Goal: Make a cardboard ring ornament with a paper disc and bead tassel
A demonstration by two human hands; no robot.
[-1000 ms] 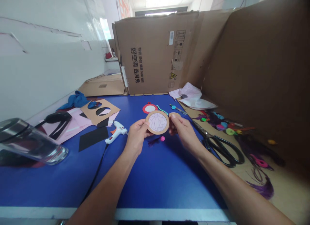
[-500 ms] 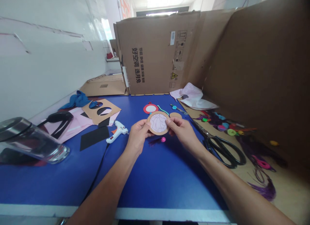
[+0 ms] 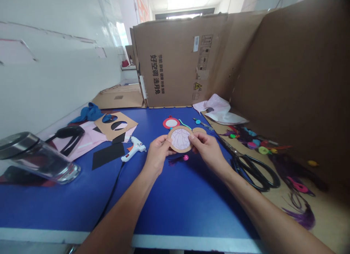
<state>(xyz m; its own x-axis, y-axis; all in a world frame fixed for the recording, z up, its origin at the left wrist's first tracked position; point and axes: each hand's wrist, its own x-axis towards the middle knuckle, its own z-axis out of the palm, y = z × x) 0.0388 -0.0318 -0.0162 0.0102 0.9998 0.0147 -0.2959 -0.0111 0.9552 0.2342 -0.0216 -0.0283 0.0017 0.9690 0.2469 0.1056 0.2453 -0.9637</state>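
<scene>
Above the blue tabletop I hold a round cardboard ring [image 3: 181, 139] filled with pale lilac patterned paper or cloth. My left hand [image 3: 158, 153] pinches its left rim, thumb on the front. On the opposite rim my right hand [image 3: 207, 148] grips it the same way; the fingers behind it are partly hidden. Just below lies a dark tassel with a pink bead [image 3: 185, 157]. Behind the ring are a red-rimmed disc with a white centre [image 3: 171, 123] and a plain cardboard disc [image 3: 199, 131], partly covered by my right hand.
At left are a white glue gun [image 3: 133, 149] with its cord, black paper [image 3: 108, 155], cardboard with round holes [image 3: 128, 123] and a glass bottle [image 3: 51, 163]. Large black-handled scissors [image 3: 254, 170] and purple tassels [image 3: 303, 215] lie at right. A tall cardboard box [image 3: 175, 71] stands behind.
The whole view has shifted very slightly, with things appearing a little further right. Both hands keep the same hold on the cardboard ring.
</scene>
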